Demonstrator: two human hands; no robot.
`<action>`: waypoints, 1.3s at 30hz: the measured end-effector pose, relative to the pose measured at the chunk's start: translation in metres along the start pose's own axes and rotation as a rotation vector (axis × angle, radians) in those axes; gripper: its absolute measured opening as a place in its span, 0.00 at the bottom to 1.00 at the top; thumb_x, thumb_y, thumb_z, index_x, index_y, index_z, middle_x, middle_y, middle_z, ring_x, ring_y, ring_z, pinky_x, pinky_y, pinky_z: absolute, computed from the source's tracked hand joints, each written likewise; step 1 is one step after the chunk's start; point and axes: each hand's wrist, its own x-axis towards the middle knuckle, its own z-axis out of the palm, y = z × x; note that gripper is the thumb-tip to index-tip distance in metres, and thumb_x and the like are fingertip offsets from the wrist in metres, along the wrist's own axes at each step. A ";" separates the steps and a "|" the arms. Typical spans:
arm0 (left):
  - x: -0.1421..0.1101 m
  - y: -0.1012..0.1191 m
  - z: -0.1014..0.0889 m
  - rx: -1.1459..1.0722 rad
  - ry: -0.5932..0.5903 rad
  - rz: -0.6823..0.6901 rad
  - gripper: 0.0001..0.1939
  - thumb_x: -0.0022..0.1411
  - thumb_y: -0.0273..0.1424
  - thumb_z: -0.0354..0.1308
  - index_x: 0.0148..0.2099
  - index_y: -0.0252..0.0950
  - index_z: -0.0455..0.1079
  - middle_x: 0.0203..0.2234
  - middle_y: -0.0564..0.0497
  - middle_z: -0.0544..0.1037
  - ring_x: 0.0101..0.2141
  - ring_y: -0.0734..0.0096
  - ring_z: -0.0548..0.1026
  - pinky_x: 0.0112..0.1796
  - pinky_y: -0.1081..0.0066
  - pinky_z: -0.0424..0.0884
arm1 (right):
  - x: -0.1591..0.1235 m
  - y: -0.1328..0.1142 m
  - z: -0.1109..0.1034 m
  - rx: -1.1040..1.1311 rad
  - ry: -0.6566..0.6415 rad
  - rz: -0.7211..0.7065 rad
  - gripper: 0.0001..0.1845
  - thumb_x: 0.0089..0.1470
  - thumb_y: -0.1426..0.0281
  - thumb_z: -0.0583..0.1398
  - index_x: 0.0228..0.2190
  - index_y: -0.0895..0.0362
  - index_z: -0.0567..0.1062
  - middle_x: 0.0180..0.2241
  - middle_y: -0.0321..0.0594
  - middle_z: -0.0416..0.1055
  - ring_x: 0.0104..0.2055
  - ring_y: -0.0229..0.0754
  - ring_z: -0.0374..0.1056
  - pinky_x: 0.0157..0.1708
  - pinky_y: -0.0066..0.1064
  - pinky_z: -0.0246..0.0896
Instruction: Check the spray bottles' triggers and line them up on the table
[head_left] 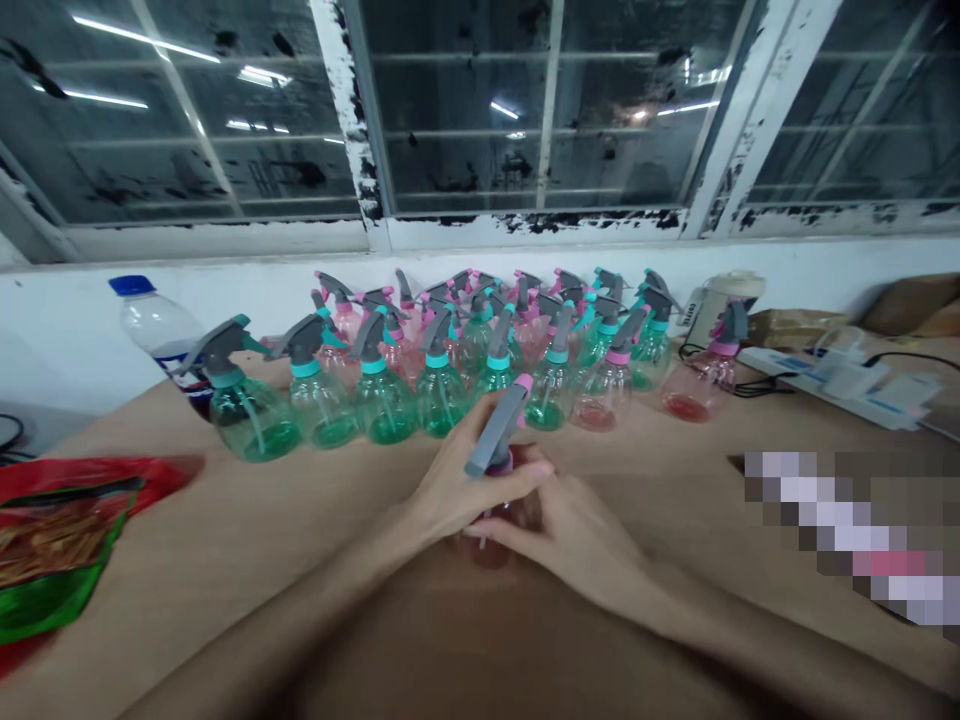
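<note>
A pink spray bottle (pixel 491 550) with a grey and pink trigger head stands upright at the near middle of the table. My left hand (pixel 457 480) wraps round its neck and collar just below the trigger. Lower down, my right hand (pixel 570 515) grips the bottle's body from the right side. The fingers of both hands partly hide the bottle. Just beyond them is a row of spray bottles, among them a green spray bottle (pixel 386 415) and a pink spray bottle (pixel 600 395).
Several more spray bottles crowd behind the front row, below the window. A blue-capped plastic bottle (pixel 161 325) stands at the left, behind a red and green snack bag (pixel 67 540). On the right are a white cup (pixel 724 305), a power strip (pixel 840 385) with cables and a pixelated object.
</note>
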 end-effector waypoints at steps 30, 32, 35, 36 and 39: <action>-0.013 -0.067 0.006 0.586 0.059 -0.086 0.08 0.62 0.35 0.51 0.44 0.42 0.62 0.41 0.51 0.76 0.45 0.62 0.74 0.46 0.60 0.68 | 0.028 0.178 -0.180 -0.598 0.170 0.419 0.19 0.50 0.59 0.57 0.41 0.57 0.67 0.43 0.49 0.72 0.37 0.48 0.69 0.31 0.34 0.57; -0.012 -0.067 0.005 0.600 0.061 -0.093 0.08 0.61 0.35 0.51 0.44 0.42 0.63 0.41 0.51 0.76 0.45 0.61 0.74 0.46 0.60 0.68 | 0.033 0.178 -0.181 -0.609 0.157 0.417 0.18 0.50 0.59 0.57 0.40 0.57 0.67 0.43 0.49 0.72 0.38 0.49 0.69 0.31 0.34 0.57; -0.012 -0.066 0.005 0.612 0.043 -0.107 0.08 0.62 0.35 0.50 0.44 0.42 0.62 0.42 0.51 0.76 0.46 0.61 0.74 0.47 0.59 0.68 | 0.040 0.175 -0.182 -0.627 0.146 0.412 0.19 0.51 0.57 0.57 0.39 0.58 0.67 0.44 0.52 0.71 0.42 0.52 0.69 0.33 0.35 0.58; -0.011 -0.066 0.005 0.615 0.034 -0.113 0.08 0.62 0.35 0.50 0.45 0.42 0.62 0.42 0.51 0.76 0.46 0.61 0.73 0.47 0.59 0.67 | 0.042 0.174 -0.182 -0.632 0.146 0.413 0.19 0.51 0.57 0.57 0.39 0.58 0.68 0.44 0.52 0.71 0.43 0.53 0.68 0.34 0.35 0.58; -0.011 -0.065 0.005 0.623 0.016 -0.126 0.08 0.62 0.35 0.50 0.45 0.43 0.61 0.43 0.51 0.76 0.46 0.62 0.74 0.47 0.58 0.67 | 0.046 0.171 -0.179 -0.645 0.157 0.428 0.21 0.51 0.56 0.57 0.40 0.59 0.68 0.44 0.54 0.71 0.44 0.55 0.68 0.35 0.37 0.58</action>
